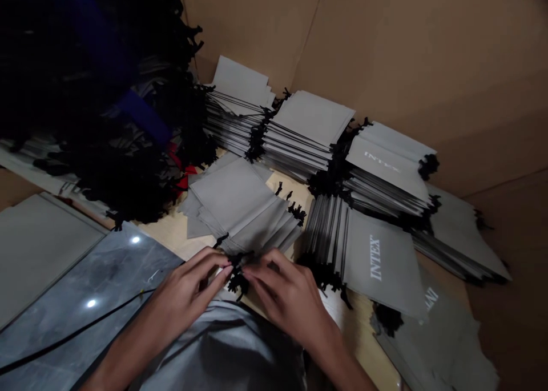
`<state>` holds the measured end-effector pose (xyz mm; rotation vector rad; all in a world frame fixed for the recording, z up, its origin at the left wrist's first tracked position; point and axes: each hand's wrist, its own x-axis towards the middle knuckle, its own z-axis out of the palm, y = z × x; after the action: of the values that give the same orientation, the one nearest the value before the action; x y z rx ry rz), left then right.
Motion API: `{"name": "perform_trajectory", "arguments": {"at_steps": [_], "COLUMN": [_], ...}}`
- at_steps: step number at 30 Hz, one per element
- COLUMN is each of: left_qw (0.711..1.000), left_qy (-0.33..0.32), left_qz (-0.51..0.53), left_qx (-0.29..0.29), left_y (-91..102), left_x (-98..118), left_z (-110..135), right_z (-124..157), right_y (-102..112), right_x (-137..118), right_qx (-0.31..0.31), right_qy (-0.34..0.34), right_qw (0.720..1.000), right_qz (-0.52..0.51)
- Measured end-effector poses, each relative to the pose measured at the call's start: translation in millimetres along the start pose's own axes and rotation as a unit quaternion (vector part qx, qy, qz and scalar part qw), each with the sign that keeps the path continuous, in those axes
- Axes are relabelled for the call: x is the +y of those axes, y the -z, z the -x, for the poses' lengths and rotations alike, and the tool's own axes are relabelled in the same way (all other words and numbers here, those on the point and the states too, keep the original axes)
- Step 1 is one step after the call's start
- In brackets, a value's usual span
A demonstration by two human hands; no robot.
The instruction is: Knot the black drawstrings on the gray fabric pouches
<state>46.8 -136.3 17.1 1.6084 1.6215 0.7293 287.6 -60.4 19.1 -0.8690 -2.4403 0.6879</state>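
Note:
Near the bottom middle, my left hand [190,282] pinches black cord [235,277] between thumb and fingertips. My right hand [291,297], also closed in a pinch, is on the same small cluster of black cord from the other side. Just beyond my fingers lies a loose, fanned pile of flat grey fabric pouches [240,194], with knotted black cord ends sticking out at its right edge. The cord between my hands sits at the near edge of this pile. Dark grey cloth [222,345] lies below my wrists.
Several neat stacks of grey pouches [312,117] stand along a cardboard wall [406,48]. A leaning stack printed INTEX [379,260] is right of my hands. A big dark heap of corded pouches [107,151] rises at left. A black cable [77,334] crosses the grey floor [115,299].

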Motion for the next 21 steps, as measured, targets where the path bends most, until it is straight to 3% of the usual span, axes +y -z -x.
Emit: {"name": "perform_trajectory", "arguments": {"at_steps": [7, 13, 21], "left_qw": [0.999, 0.999, 0.993], "left_qy": [0.019, 0.038, -0.027], "left_qz": [0.036, 0.024, -0.017], "left_qx": [-0.001, 0.002, 0.118], "left_y": [-3.3, 0.0, -9.5], "left_x": [-3, -3, 2], "left_z": [6, 9, 7], "right_z": [-20, -27, -39], "right_y": [-5, -8, -6], "right_x": [-5, 8, 19], "right_qx": [-0.035, -0.001, 0.044], "right_qy": [0.036, 0.141, 0.229], "right_qw": [0.988, 0.975, 0.959], "right_qz": [0.144, 0.173, 0.164]}}
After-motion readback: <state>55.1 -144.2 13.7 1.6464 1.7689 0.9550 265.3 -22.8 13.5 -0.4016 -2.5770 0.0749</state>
